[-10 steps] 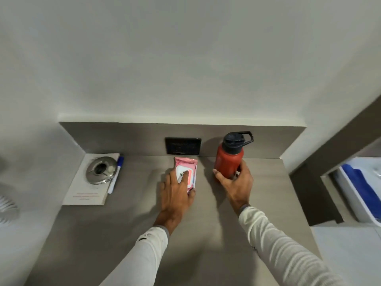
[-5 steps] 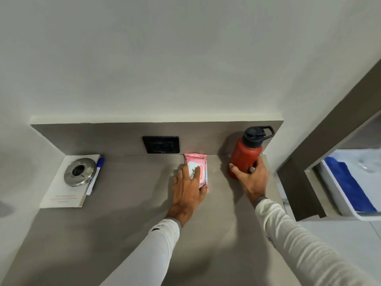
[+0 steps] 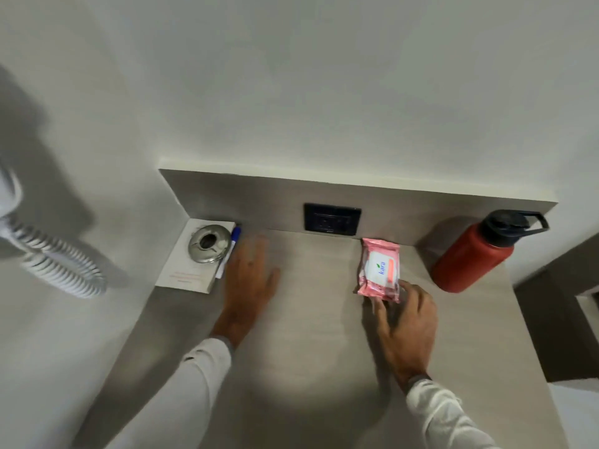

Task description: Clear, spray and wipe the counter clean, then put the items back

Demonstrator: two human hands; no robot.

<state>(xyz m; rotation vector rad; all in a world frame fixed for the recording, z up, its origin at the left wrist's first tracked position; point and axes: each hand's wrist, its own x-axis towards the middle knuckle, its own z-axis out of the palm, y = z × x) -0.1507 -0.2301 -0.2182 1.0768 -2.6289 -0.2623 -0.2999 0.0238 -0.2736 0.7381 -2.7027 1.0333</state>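
Head view: counter (image 3: 311,319) being cleared or restocked, can't tell which.
Right hand (image 3: 406,322) fingertips pinch wipes pack (image 3: 379,270) corner by the upright red bottle (image 3: 470,257); a slip could topple it. Left hand (image 3: 248,283) flat, spread, empty, blurred, could knock pen (image 3: 234,241).

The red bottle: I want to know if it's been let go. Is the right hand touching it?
Apart. The head view shows bare counter between the right hand and the red bottle; the fingertips sit at the pink wipes pack instead.
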